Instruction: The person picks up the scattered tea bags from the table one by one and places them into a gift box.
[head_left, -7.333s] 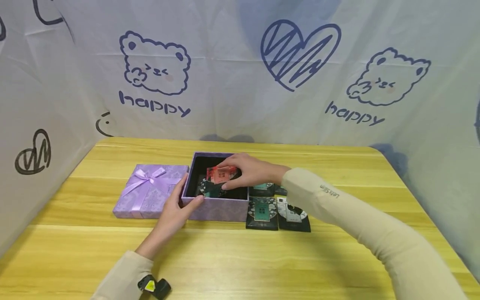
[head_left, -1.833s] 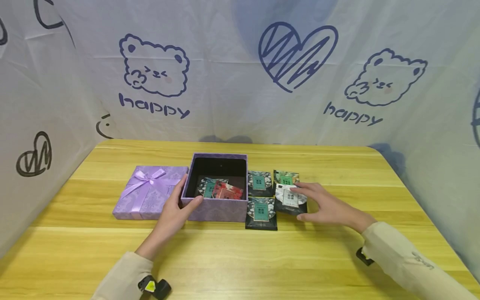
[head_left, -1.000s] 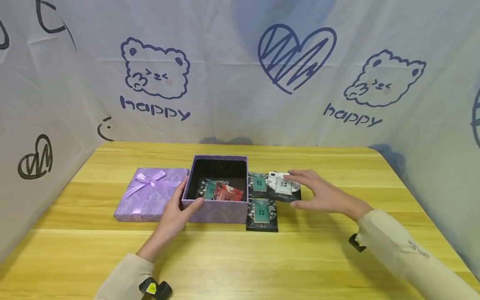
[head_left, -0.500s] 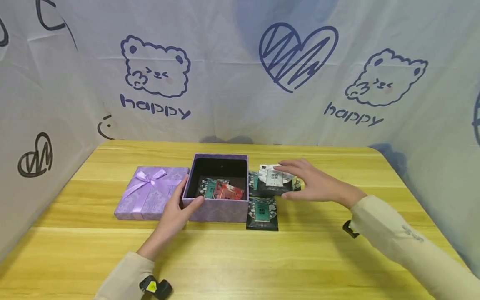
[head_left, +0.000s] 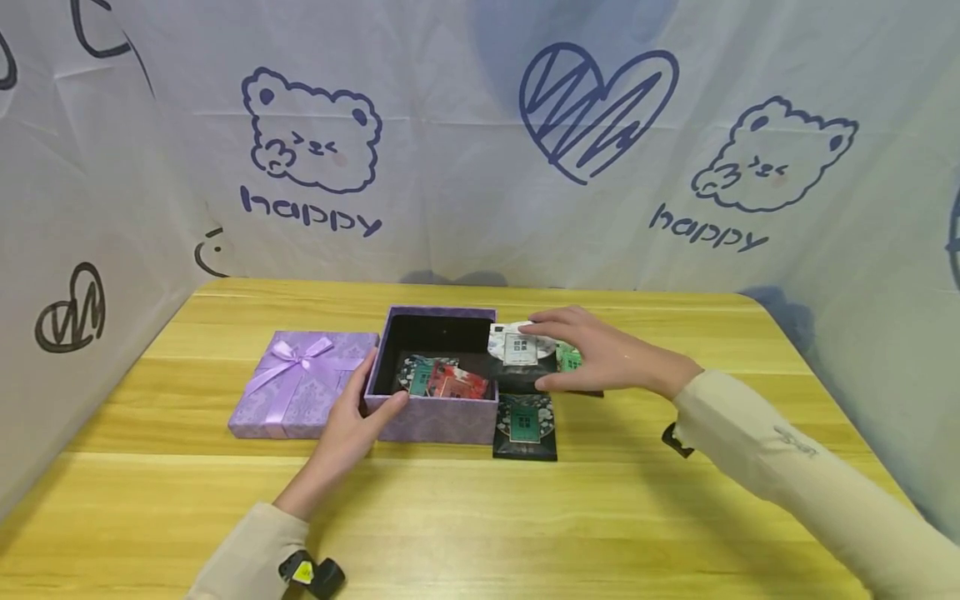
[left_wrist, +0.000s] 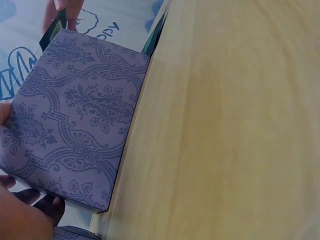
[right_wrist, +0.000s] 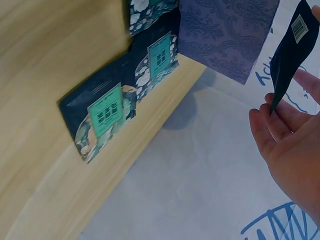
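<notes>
Closed in on three sides with creased white cloth, and showed off a cartoon bear, a scribbled blue heart, then a second bear! Swept below into a yellow wood-grain tabletop, rounded at the far corners; threw soft shadows behind.

The table leaves a wide passage at the bottom centre of the head view — between the sleeves — and the box opens upward mid-frame. The left fingers bar its lower-left corner (the lid lies just left); the right fingers and a white-and-black packet bar its right rim.
</notes>
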